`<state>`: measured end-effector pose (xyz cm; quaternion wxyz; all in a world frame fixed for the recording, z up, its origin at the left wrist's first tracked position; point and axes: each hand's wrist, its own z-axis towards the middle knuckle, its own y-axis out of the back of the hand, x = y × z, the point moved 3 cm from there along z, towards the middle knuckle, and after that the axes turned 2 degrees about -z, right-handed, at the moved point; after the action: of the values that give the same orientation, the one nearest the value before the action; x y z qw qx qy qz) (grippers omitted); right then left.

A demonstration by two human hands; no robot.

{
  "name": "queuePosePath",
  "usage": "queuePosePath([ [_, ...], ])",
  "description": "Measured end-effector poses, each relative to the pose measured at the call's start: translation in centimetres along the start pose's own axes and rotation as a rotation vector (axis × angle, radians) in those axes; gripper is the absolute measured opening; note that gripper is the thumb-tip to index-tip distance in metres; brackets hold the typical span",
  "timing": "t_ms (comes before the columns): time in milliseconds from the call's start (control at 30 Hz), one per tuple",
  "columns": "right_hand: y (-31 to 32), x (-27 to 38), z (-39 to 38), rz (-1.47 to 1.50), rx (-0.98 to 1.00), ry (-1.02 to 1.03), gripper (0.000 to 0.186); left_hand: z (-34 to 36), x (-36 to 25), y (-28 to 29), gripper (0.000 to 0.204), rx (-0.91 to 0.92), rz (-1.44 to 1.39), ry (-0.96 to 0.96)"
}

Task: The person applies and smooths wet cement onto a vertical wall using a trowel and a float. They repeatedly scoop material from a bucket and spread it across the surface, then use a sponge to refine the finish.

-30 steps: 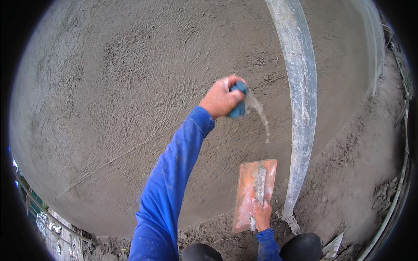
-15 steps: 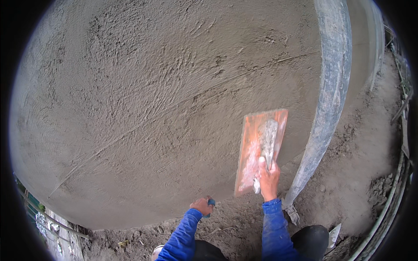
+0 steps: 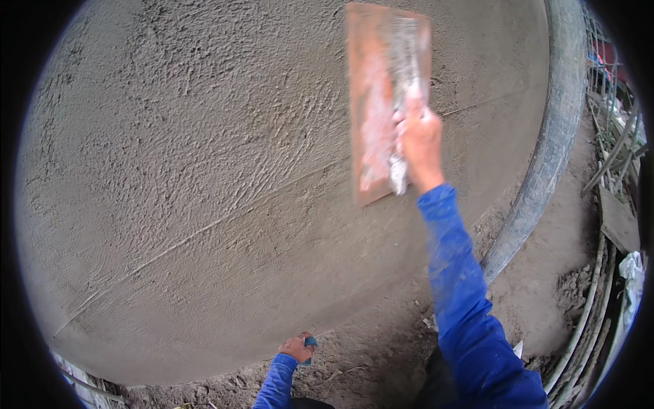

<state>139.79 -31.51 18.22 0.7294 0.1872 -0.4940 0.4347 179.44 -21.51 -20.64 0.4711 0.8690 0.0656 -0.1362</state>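
My right hand (image 3: 421, 136) grips the handle of a worn orange rectangular float (image 3: 368, 82), which is high on the grey, rough plastered wall (image 3: 170, 157), slightly blurred; whether it touches the surface I cannot tell. Low in the head view, my left hand (image 3: 293, 347) is closed on a small blue sponge-like pad (image 3: 309, 347), near the wall's bottom edge. The plaster is coarsely textured at upper left, smoother lower down, with a long diagonal ridge across it.
A long grey pipe or post (image 3: 553, 129) runs down the right of the wall. Loose soil (image 3: 368, 371) lies along its foot. Farther right are metal bars or poles (image 3: 584, 313), a flat board (image 3: 616, 221), wire mesh and a pale plastic sheet (image 3: 630, 279).
My right hand has carried the float from low near the wall's foot to high up. My left hand has dropped from mid-wall to the bottom edge with the blue pad.
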Motion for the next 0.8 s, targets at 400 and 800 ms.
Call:
queuePosePath([
  [400,6.2,-3.5,5.3,0.144,-0.205,-0.009,0.037,2.1,0.0,0.1,0.055,-0.042,0.016,0.017],
  [800,8.3,-10.5,3.9,0.084,-0.285,-0.124,0.044,1.8,4.8,-0.9,0.052,-0.027,0.001,0.097],
])
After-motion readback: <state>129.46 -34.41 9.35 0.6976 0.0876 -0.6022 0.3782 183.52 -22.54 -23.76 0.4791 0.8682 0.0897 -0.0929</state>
